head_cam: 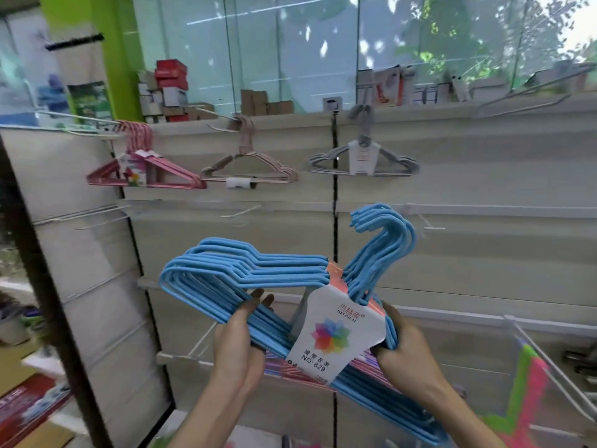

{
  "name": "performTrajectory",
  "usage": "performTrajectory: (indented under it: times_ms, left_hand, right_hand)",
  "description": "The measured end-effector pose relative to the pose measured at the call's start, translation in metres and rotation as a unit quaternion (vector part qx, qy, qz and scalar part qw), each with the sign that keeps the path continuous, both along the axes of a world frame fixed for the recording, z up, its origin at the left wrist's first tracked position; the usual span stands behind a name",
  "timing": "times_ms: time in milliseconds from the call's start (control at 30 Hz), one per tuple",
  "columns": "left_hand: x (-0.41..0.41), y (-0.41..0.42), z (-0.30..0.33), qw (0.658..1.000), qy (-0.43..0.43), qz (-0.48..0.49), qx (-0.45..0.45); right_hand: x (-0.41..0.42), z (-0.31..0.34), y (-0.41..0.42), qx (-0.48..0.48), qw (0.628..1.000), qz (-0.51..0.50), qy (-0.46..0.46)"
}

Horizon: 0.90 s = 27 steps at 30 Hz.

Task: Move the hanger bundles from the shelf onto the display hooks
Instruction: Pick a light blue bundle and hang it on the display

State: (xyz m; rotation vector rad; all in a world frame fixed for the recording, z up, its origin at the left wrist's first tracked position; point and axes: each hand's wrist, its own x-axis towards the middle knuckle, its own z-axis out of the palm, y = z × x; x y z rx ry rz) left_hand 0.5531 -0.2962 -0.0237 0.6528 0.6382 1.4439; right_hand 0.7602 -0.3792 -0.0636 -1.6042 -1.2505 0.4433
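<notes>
Blue hanger bundle [258,276] held near, between both hands, before the display wall. Left hand [240,344] curled round its left shoulder; right hand [403,347] gripping beside the white label card [336,334]. Hooks [384,227] tilted up right.

Blue hanger bundle [258,270] looked like wire in smooth, slightly matt plastic coating. Its label [336,331], between the fingers of both hands, was glossy white card with pink-orange edging. Beyond the fingertips: thin bare-metal display hooks [240,212], matt pale wall panels [484,176], cardboard boxes [266,103], glass panes [290,43].
</notes>
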Motion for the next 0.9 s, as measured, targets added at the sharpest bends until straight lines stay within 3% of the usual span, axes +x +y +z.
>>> performTrajectory:
  times_ms: [467,900]
  left_hand:
    - [-0.047,0.044,-0.009,0.999,-0.009,0.049,-0.014]
    - [0.078,0.037,-0.011,0.998,-0.003,-0.064,-0.010]
  right_hand:
    - [-0.041,-0.002,0.061,-0.028,0.998,0.029,-0.037]
    - [0.069,0.000,0.013,-0.023,0.997,-0.059,-0.037]
